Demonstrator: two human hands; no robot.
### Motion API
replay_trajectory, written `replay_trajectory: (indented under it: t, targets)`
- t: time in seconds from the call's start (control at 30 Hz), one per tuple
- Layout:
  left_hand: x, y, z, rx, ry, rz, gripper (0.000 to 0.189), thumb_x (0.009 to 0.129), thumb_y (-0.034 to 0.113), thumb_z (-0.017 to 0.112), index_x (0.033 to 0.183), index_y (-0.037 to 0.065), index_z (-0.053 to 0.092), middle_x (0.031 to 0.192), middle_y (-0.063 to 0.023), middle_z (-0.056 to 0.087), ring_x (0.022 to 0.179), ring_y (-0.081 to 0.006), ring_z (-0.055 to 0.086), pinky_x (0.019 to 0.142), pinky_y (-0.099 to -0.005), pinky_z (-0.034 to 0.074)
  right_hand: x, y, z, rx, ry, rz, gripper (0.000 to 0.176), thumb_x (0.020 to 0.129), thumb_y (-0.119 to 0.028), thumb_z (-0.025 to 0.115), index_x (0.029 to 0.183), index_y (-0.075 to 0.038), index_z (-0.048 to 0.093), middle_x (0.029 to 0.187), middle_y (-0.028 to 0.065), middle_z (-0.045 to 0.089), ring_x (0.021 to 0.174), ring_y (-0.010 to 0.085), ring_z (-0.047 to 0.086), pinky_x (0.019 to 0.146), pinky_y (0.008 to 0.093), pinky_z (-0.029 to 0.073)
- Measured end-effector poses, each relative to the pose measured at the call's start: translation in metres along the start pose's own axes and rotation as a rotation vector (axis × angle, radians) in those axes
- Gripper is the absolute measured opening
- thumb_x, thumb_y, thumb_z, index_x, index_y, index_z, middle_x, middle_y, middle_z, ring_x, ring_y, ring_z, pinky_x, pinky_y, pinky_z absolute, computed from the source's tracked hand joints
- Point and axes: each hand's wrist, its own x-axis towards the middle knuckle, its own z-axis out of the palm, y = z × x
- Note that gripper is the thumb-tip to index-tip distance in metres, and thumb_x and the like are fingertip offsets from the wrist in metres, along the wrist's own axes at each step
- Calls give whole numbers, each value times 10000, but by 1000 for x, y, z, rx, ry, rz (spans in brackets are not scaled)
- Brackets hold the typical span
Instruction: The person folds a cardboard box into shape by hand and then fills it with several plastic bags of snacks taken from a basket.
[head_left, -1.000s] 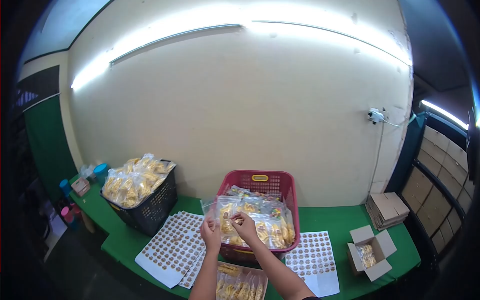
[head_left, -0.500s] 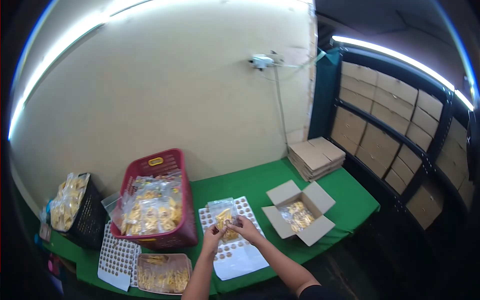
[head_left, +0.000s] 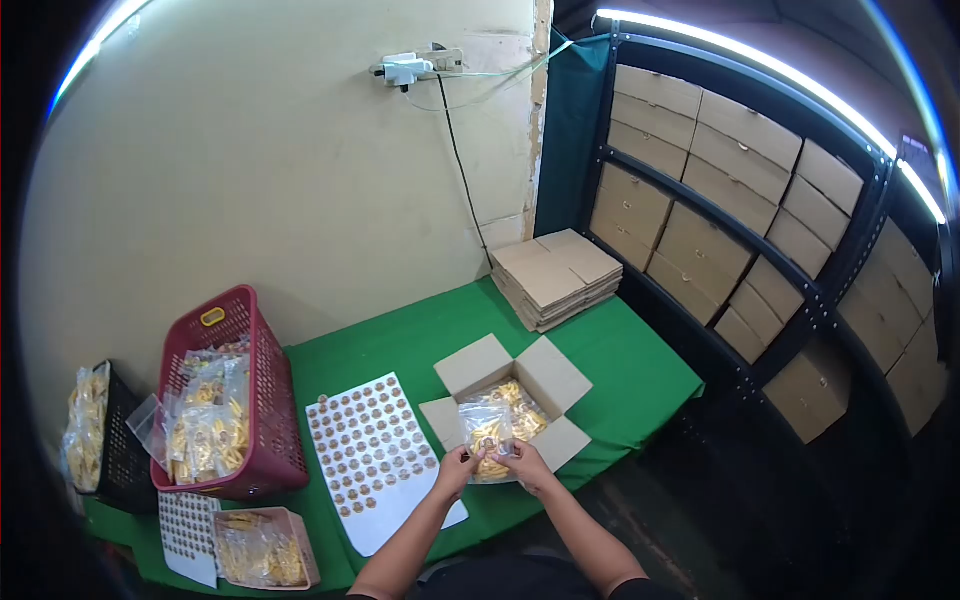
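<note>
A clear plastic bag of yellow, snack-like pieces is held between my two hands, over the near left side of an open cardboard box. My left hand pinches the bag's lower left part, and my right hand its lower right. A small round sticker shows on the bag between my thumbs. More bags of yellow pieces lie inside the box, whose flaps are spread outward. Left of my hands lies a white sheet of round brown stickers.
A red basket full of bags stands at the left, beside a black basket. In front are a pink tray and another sticker sheet. Flattened cartons are stacked by the wall; shelves of boxes stand at right.
Both hands have carried the bag from above the sticker sheet rightward to the open box. The camera view has turned to the right.
</note>
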Motion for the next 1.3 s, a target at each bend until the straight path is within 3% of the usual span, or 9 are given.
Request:
replay_trajectory:
  t: [0.1, 0.17, 0.2, 0.43, 0.57, 0.67, 0.8, 1.07, 1.3]
  targets:
    - [32, -15, 17, -75, -132, -9, 289, 885, 221, 606, 1072, 1, 581, 909, -31, 615, 812, -85, 557, 702, -240, 457, 6, -16, -26, -31, 24, -16, 409, 761, -157, 744, 1082, 9, 550, 934, 52, 618, 841, 112, 581, 733, 244, 471]
    - [28, 18, 42, -175, -7, 54, 320, 888, 219, 600, 1114, -5, 561, 907, -33, 614, 811, -91, 563, 702, -238, 462, 6, -28, -40, -53, 17, -40, 415, 763, -152, 741, 1090, 12, 546, 933, 52, 618, 838, 114, 582, 732, 243, 471]
    - [30, 30, 49, -166, 77, -91, 309, 875, 191, 617, 1110, 1, 555, 893, -22, 605, 798, -87, 561, 687, -223, 456, 9, -35, -48, -97, -26, -13, 401, 771, -143, 731, 1090, 14, 546, 931, 54, 617, 841, 117, 583, 737, 246, 473]
    - [102, -4, 72, -37, 82, -59, 274, 834, 151, 663, 1049, 9, 571, 905, -34, 613, 802, -96, 564, 685, -229, 456, 106, -12, -105, 17, -37, 11, 286, 794, -133, 705, 1005, 11, 579, 914, 48, 618, 786, 100, 575, 695, 243, 480]
    - [124, 13, 97, -175, 422, -1, 267, 842, 181, 658, 1021, -6, 593, 923, -64, 627, 837, -135, 582, 759, -266, 469, 139, -33, -113, -169, -350, -7, 242, 811, -146, 691, 987, -3, 606, 834, 20, 622, 726, 77, 556, 642, 230, 455]
    - [144, -17, 101, -169, 535, 8, 261, 835, 182, 666, 1002, -7, 597, 912, -76, 632, 836, -139, 591, 748, -280, 481, 153, -24, -114, -8, -192, 13, 173, 824, -127, 671, 939, -4, 630, 830, 18, 628, 719, 71, 553, 638, 217, 440]
    - [141, -9, 122, -222, 721, 32, 254, 828, 186, 674, 982, -1, 599, 881, -68, 629, 810, -132, 591, 715, -280, 486, 158, -13, -113, 84, -241, 11, 130, 830, -96, 650, 927, -11, 634, 805, 13, 624, 706, 70, 553, 625, 217, 437]
    - [147, -22, 114, -90, 729, -27, 214, 882, 204, 606, 940, -2, 614, 799, -36, 619, 722, -102, 546, 683, -251, 449, 177, 9, -124, -154, -145, -42, 98, 850, -87, 618, 901, -7, 642, 749, 15, 600, 669, 83, 551, 600, 224, 451]
    - [145, -33, 97, -180, 660, -86, 239, 928, 203, 530, 932, -16, 627, 827, -39, 636, 760, -104, 563, 695, -252, 456, 187, -1, -133, -40, -185, 57, 142, 871, -111, 592, 890, 23, 636, 724, 18, 591, 659, 86, 548, 534, 242, 480]
